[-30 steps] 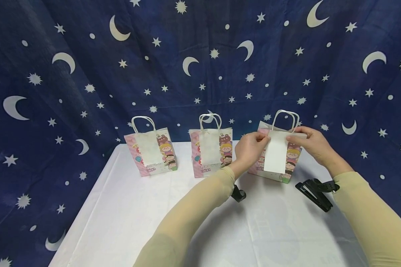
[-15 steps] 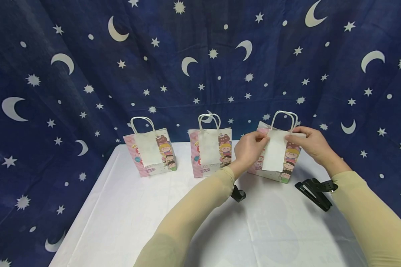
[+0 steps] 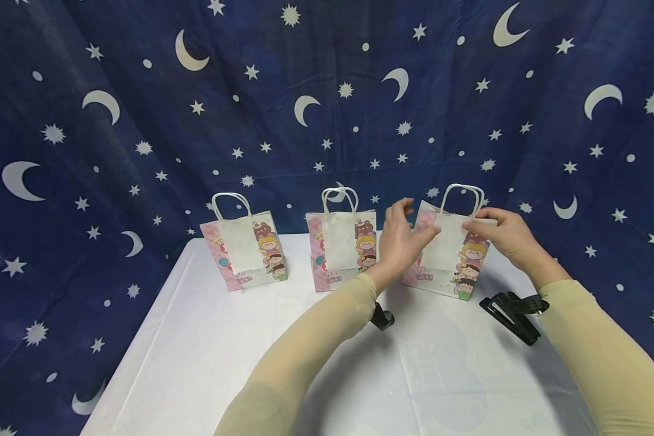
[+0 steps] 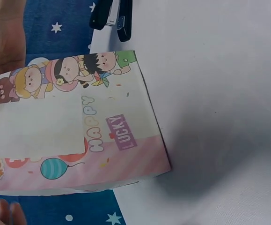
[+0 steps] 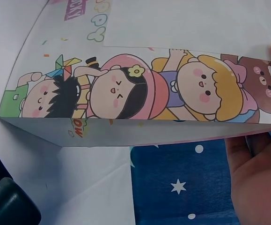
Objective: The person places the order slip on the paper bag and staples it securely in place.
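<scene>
At the right of the row stands a small white and pink paper gift bag (image 3: pixel 474 254) with cartoon children on it. A blank white paper (image 3: pixel 448 249) lies flat on its front, below the twisted white handles (image 3: pixel 462 189). My right hand (image 3: pixel 509 239) pinches the bag's top right edge, thumb in front and fingers behind. By the top left corner is my left hand (image 3: pixel 403 239), its fingers lifted off and spread, with the thumb tip at the paper's upper left. The left wrist view shows the same bag (image 4: pixel 130 103) printed HAPPY and LUCKY.
Two matching bags with white papers stand further left, one in the middle (image 3: pixel 366 245) and one at the far left (image 3: pixel 271 251). A black stapler (image 3: pixel 509 320) lies on the white table (image 3: pixel 196 375) near my right wrist. A dark blue curtain (image 3: pixel 240 121) hangs behind.
My left hand has let go of its pinch at the top left corner and spread its fingers. The paper's lower end has settled back against the bag. The right hand keeps its pinch.
</scene>
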Available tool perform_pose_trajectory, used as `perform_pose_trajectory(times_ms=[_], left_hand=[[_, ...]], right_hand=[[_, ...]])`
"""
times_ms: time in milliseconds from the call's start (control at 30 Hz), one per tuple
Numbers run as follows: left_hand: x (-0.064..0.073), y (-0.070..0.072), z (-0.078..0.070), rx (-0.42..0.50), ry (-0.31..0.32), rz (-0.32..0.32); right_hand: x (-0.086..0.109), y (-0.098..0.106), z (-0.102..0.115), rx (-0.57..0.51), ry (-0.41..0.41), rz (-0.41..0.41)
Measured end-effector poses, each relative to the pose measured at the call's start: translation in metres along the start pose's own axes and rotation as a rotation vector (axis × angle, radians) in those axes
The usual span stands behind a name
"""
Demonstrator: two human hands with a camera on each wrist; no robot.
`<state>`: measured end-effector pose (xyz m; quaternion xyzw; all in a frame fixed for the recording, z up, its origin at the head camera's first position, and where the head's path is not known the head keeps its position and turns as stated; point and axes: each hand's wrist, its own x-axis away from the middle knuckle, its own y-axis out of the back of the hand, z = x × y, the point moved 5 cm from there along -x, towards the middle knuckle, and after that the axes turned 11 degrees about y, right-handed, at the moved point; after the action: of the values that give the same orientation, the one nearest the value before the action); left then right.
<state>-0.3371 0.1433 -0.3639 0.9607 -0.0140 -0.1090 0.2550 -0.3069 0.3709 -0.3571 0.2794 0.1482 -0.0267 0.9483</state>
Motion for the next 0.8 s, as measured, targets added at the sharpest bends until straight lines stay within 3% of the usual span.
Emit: perform_pose_trajectory(times_ms=[200,300,533,800], left_hand=[[-0.006,-0.008,-0.004,0.076,0.028,0.199],[-0.009,-0.011,-0.006,0.123,0.049,0.265],[-0.019,-0.016,-0.006,0.224,0.101,0.313],[-0.024,-0.018,-0.005,0.258,0.135,0.335]], right_hand=[[0.001,0.001,-0.001,-0.015,0.011,0.026],[0.0,0.0,-0.002,-0.022,0.023,0.043],[-0.002,-0.001,-0.006,-0.025,0.013,0.062],[-0.001,-0.001,-0.004,-0.022,0.003,0.067]])
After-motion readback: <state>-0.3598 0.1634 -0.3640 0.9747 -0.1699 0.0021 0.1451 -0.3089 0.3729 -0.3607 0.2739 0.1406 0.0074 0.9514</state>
